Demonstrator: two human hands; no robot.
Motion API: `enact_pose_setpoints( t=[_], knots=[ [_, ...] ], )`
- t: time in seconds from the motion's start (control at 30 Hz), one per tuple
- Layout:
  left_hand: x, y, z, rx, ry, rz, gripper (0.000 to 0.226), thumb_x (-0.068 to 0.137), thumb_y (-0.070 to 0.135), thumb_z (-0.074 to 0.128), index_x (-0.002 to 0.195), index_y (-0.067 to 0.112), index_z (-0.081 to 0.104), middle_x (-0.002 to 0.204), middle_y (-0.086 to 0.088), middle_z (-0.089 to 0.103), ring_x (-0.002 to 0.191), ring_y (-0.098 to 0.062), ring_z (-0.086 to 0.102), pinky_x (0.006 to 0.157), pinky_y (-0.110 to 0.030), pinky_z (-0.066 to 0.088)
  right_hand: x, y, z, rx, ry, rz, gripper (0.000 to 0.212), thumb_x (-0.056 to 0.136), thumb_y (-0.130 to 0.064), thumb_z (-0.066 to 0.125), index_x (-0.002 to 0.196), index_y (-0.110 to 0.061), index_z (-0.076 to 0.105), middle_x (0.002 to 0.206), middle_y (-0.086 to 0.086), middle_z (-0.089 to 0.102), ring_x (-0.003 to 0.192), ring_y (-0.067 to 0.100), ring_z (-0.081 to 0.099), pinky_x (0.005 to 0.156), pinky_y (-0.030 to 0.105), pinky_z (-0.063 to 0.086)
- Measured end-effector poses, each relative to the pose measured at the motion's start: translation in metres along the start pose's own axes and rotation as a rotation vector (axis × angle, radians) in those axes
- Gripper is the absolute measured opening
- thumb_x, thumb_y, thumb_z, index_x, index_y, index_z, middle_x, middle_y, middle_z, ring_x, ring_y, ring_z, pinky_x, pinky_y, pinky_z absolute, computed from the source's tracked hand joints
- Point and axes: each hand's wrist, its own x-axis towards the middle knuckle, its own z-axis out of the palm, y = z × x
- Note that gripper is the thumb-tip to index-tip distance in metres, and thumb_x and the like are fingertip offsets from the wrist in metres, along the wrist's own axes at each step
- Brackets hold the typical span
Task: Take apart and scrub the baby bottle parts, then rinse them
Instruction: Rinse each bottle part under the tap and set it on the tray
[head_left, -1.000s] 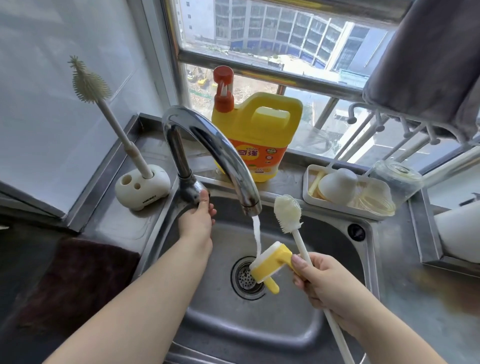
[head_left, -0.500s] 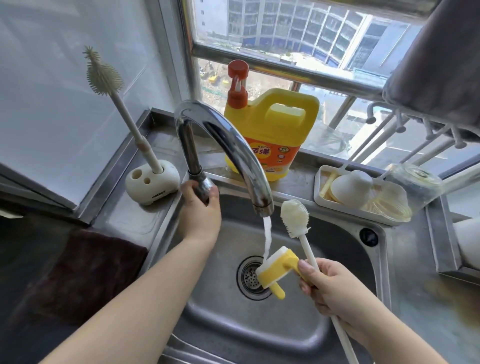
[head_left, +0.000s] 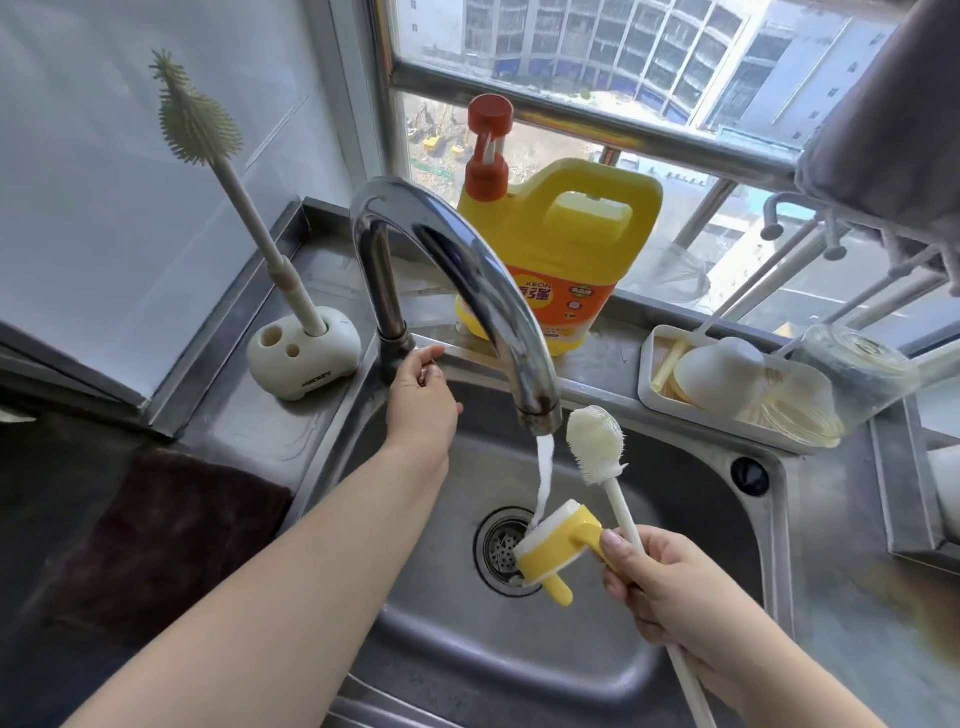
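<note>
Right hand (head_left: 670, 592) grips the upright long brush (head_left: 595, 447) and the yellow sponge brush (head_left: 553, 545), sponge end toward the water stream (head_left: 544, 470); left hand (head_left: 421, 395) curls round the tap base (head_left: 395, 340); tray (head_left: 654, 395) holds bottle parts (head_left: 719, 376).

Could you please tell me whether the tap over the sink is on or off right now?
On: water runs from the tap spout onto the yellow sponge brush held by the right hand.
</note>
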Motion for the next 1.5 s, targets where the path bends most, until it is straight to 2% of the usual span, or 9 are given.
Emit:
enact_pose_setpoints(
  t=[0.1, 0.23, 0.33, 0.73, 0.87, 1.0, 1.13, 1.2, 1.5],
  knots=[
    [0.003, 0.001, 0.000, -0.003, 0.038, -0.046, 0.029, 0.101, 0.021, 0.040, 0.093, 0.040, 0.061, 0.114, -0.004, 0.064, 0.097, -0.027, 0.064, 0.084, -0.041, 0.056, 0.000, -0.002, -0.002, 0.009, 0.012, -0.012, 0.027, 0.097, -0.023, 0.046, 0.079, -0.005, 0.051, 0.055, 0.002, 0.046, 0.034, 0.004, 0.026, 0.033, 0.015, 0.023],
    [0.001, -0.005, -0.002, 0.056, 0.069, 0.054, 0.029, 0.101, 0.018, 0.040, 0.117, 0.030, 0.061, 0.106, 0.004, 0.064, 0.069, -0.003, 0.057, 0.055, -0.013, 0.047, 0.000, -0.007, 0.000, 0.028, 0.005, -0.035, 0.029, 0.098, -0.022, 0.045, 0.074, -0.006, 0.050, 0.055, 0.002, 0.046, 0.034, 0.004, 0.025, 0.033, 0.015, 0.022],
    [0.000, -0.007, -0.003, 0.027, 0.072, 0.083, 0.029, 0.101, 0.016, 0.041, 0.120, 0.024, 0.061, 0.098, -0.002, 0.061, 0.069, -0.005, 0.052, 0.045, -0.004, 0.041, 0.000, -0.010, 0.001, 0.017, 0.006, -0.046, 0.031, 0.098, -0.021, 0.045, 0.072, -0.006, 0.050, 0.055, 0.003, 0.045, 0.035, 0.004, 0.025, 0.033, 0.015, 0.021],
    [0.000, -0.007, -0.001, -0.023, 0.122, 0.113, 0.025, 0.100, 0.013, 0.041, 0.104, 0.020, 0.064, 0.115, -0.006, 0.064, 0.050, 0.010, 0.058, 0.056, -0.008, 0.048, 0.001, 0.001, -0.002, 0.025, 0.051, 0.013, 0.021, 0.097, -0.019, 0.046, 0.085, -0.002, 0.051, 0.051, 0.002, 0.047, 0.033, 0.005, 0.024, 0.032, 0.015, 0.020],
    [-0.001, 0.000, -0.003, -0.004, 0.060, 0.065, 0.030, 0.101, 0.015, 0.039, 0.088, 0.034, 0.058, 0.115, -0.009, 0.063, 0.063, -0.012, 0.060, 0.079, -0.037, 0.057, 0.001, -0.001, 0.002, 0.030, 0.041, 0.018, 0.022, 0.098, -0.020, 0.045, 0.082, -0.004, 0.050, 0.050, 0.000, 0.046, 0.033, 0.005, 0.024, 0.032, 0.015, 0.019],
    [-0.001, -0.004, -0.008, 0.053, -0.052, 0.045, 0.033, 0.103, 0.022, 0.032, 0.125, 0.039, 0.050, 0.124, -0.003, 0.058, 0.090, -0.028, 0.062, 0.081, -0.039, 0.057, -0.001, -0.002, 0.007, 0.029, 0.031, 0.005, 0.024, 0.097, -0.020, 0.046, 0.080, -0.004, 0.050, 0.050, 0.001, 0.045, 0.034, 0.005, 0.023, 0.032, 0.015, 0.019],
    [0.001, 0.002, -0.003, 0.122, 0.019, 0.005, 0.038, 0.103, 0.026, 0.032, 0.136, 0.040, 0.044, 0.133, 0.004, 0.053, 0.115, -0.022, 0.053, 0.103, -0.030, 0.039, -0.003, -0.002, 0.010, 0.020, 0.034, -0.009, 0.023, 0.098, -0.019, 0.045, 0.080, -0.003, 0.049, 0.049, 0.001, 0.044, 0.033, 0.005, 0.023, 0.032, 0.015, 0.018],
    [-0.004, 0.005, 0.002, 0.099, 0.059, -0.001, 0.038, 0.103, 0.025, 0.032, 0.136, 0.037, 0.045, 0.135, 0.003, 0.050, 0.112, -0.015, 0.048, 0.096, -0.022, 0.032, -0.005, -0.001, 0.013, 0.025, 0.031, -0.006, 0.023, 0.098, -0.017, 0.045, 0.080, -0.004, 0.049, 0.051, 0.003, 0.045, 0.033, 0.005, 0.023, 0.032, 0.014, 0.018],
    [-0.011, -0.005, 0.012, -0.059, 0.197, 0.093, 0.031, 0.102, 0.021, 0.036, 0.112, 0.044, 0.054, 0.130, 0.008, 0.055, 0.118, -0.012, 0.051, 0.105, -0.029, 0.038, 0.004, 0.005, 0.004, -0.033, 0.026, -0.002, 0.024, 0.097, -0.021, 0.046, 0.080, -0.005, 0.051, 0.052, 0.003, 0.048, 0.031, 0.005, 0.027, 0.033, 0.015, 0.021]
  ],
)
